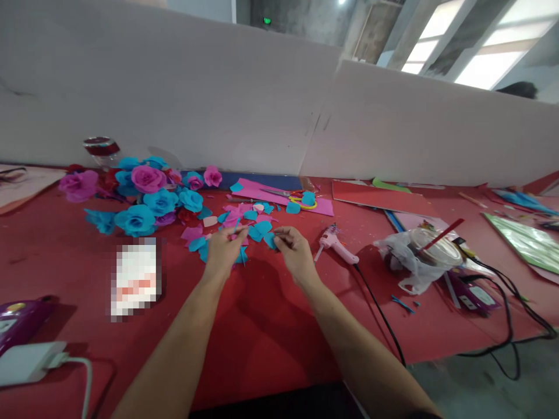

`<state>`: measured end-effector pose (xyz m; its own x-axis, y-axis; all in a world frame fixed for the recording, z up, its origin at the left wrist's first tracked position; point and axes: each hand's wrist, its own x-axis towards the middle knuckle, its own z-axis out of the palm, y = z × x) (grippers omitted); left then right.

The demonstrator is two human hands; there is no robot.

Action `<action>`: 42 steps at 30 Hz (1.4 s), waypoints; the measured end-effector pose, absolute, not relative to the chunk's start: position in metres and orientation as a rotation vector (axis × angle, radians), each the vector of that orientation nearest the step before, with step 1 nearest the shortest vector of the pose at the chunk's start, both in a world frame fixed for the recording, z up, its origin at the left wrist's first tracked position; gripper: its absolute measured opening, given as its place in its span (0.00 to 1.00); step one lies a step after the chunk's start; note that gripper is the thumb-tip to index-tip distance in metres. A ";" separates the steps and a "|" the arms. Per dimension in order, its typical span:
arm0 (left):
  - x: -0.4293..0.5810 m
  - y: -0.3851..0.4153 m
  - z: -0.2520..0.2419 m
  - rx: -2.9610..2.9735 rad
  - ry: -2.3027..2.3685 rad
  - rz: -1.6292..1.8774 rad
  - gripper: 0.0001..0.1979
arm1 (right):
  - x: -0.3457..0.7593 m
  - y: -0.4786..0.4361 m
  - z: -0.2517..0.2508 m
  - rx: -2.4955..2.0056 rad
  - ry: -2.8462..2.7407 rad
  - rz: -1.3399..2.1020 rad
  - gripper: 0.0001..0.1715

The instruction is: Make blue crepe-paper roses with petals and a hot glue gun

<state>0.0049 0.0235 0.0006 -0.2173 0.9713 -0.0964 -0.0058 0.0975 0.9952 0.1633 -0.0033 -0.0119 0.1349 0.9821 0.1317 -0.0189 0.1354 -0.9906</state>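
Note:
Over a pile of cut paper, my left hand (222,251) is closed, thumb and fingers pinched together. A thin blue sliver shows by its fingertips, but what it holds is too small to make out. My right hand (296,254) is closed in a pinch at the edge of a blue paper petal (269,241). Between and behind both hands lie loose blue petals (262,228) and pink paper pieces (233,216). Yellow-handled scissors (309,202) rest on a pink sheet (325,207) just beyond.
Blue, pink and red paper flowers (148,201) crowd the back left. A pink glue gun (335,242) with a black cord lies right of my right hand. Farther right are a plastic bag (419,278), a round tin (437,247) and a purple power strip (478,297). A white charger (32,362) sits front left.

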 end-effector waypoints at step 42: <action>0.033 0.011 -0.015 1.571 1.474 0.535 0.04 | 0.240 -0.092 0.010 -1.473 -1.937 0.974 0.16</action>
<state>0.0332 0.0113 -0.0148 0.1997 0.9460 -0.2552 0.5620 0.1027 0.8207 0.2396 -0.0918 0.0101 -0.2781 0.9603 -0.0230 0.5909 0.1522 -0.7922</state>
